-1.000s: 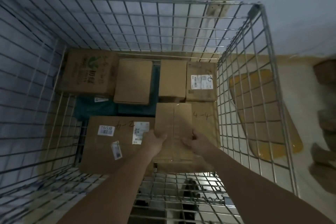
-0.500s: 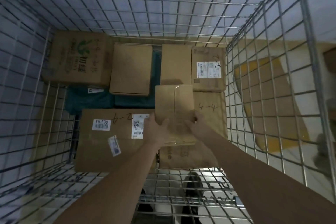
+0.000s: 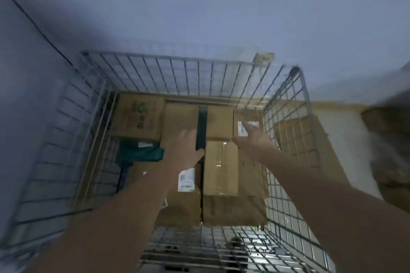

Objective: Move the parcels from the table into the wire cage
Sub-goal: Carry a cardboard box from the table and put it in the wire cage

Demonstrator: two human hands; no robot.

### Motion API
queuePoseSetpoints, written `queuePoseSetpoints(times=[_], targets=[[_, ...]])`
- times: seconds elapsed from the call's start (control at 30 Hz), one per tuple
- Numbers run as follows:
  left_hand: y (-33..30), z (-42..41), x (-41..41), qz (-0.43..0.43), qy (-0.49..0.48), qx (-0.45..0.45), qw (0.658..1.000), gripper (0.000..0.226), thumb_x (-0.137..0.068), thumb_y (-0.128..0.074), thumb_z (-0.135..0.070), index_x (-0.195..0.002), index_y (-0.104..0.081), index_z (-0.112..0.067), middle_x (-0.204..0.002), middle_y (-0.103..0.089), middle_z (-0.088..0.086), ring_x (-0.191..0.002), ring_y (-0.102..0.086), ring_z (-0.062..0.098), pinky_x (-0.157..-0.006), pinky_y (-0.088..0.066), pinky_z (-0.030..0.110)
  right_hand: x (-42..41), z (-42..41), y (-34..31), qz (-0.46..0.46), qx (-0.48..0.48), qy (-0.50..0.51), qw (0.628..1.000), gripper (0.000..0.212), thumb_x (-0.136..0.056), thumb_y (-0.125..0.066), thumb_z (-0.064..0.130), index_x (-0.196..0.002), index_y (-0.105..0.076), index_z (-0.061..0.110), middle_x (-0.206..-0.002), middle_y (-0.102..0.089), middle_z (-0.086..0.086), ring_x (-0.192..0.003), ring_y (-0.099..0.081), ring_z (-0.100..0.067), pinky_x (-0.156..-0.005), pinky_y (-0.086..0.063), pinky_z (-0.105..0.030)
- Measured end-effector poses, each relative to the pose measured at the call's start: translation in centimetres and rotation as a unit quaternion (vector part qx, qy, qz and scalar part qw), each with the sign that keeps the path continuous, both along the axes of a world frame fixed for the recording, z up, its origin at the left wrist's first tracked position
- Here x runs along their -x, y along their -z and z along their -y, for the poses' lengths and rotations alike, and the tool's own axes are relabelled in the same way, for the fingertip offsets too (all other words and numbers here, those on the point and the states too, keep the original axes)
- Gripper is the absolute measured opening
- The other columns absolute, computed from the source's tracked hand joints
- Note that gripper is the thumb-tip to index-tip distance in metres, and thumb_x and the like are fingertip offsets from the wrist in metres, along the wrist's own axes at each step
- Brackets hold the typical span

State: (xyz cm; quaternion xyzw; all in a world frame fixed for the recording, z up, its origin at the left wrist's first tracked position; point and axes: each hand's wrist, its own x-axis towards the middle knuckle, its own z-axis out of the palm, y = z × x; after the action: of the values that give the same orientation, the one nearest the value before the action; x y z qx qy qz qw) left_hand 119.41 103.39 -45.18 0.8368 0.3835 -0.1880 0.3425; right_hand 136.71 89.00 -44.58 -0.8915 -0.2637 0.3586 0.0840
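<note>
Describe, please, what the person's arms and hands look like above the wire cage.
Both forearms are bare, with no sleeves in view. The left hand and right hand wear no gloves. No watch or ring shows, though motion blur hides fine detail.

One wire cage [image 3: 286, 104], seven cardboard parcels [image 3: 220, 167].

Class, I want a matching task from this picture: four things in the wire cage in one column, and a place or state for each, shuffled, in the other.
Things:
1. taped box
2. green-logo box
3. teal bag
4. left hand

Places or states:
A. far left corner of the wire cage
B. open, holding nothing
C. lying on top of a larger carton, near right
D. squeezed in below the cartons, left side

Pairs: 1-C, 2-A, 3-D, 4-B
</note>
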Motion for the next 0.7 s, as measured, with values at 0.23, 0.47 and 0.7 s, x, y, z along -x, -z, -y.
queuePoseSetpoints(times=[0.23, 0.47, 0.7], targets=[[-30.3, -8.1, -0.3, 0.067, 0.047, -0.194, 0.978, 0.085, -0.098, -0.050, -0.063, -0.166, -0.017, -0.023, -0.174, -0.013, 0.004, -0.157, -0.019, 0.027, -0.127, -0.021, 0.046, -1.2, -8.0, -31.9, 0.184, -0.043, -0.183, 0.965, 0.086, -0.100, -0.039, 0.072, -0.167, -0.012, 0.027, -0.173, -0.020, -0.008, -0.158, -0.020, -0.029, -0.128, -0.021, -0.047], [-56.7, -8.6, 5.0, 0.125, -0.016, -0.351, 0.928, 0.086, -0.096, -0.048, -0.069, -0.166, -0.019, -0.028, -0.174, -0.013, 0.000, -0.157, -0.020, 0.025, -0.126, -0.021, 0.044, 2.6, -8.7, -57.0, 0.309, -0.161, -0.222, 0.911, 0.085, -0.099, -0.041, 0.071, -0.167, -0.015, 0.027, -0.171, -0.024, -0.009, -0.157, -0.025, -0.029, -0.126, -0.023, -0.046], [-66.7, -2.8, 15.3, 0.084, -0.109, -0.449, 0.883, 0.085, -0.096, -0.046, -0.070, -0.166, -0.017, -0.031, -0.174, -0.011, 0.001, -0.157, -0.021, 0.028, -0.125, -0.023, 0.045, 8.8, -8.9, -66.1, 0.333, -0.233, -0.305, 0.861, 0.083, -0.099, -0.041, 0.071, -0.167, -0.016, 0.029, -0.172, -0.022, -0.008, -0.156, -0.026, -0.031, -0.124, -0.025, -0.046]])
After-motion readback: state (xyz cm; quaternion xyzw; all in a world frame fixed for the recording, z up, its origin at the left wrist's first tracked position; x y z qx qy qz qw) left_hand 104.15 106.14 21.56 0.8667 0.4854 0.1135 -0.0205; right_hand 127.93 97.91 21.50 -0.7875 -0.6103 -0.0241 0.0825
